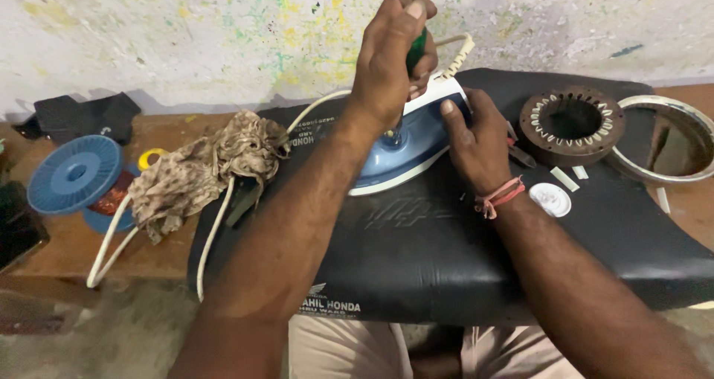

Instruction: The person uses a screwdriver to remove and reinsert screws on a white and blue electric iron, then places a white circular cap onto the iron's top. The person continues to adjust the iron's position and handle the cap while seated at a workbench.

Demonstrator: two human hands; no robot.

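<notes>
A blue and white clothes iron (pixel 405 156) lies on a black padded seat cushion (pixel 446 260). My left hand (pixel 390 59) is closed around a green-handled screwdriver (pixel 415 52), held upright with its shaft down on the iron's body. My right hand (pixel 476 141), with a red thread band at the wrist, presses against the iron's right side and holds it in place. The iron's white cord (pixel 216 230) runs off to the left and loops over the cushion's edge.
A crumpled patterned rag (pixel 201 171) lies on the cord. On the wooden bench at left are a blue spool (pixel 74 174), a yellow tape roll (pixel 151 157) and a black cloth (pixel 85 115). At right are a motor stator (pixel 571 124), a metal ring (pixel 669 137) and a white round cap (pixel 554 199).
</notes>
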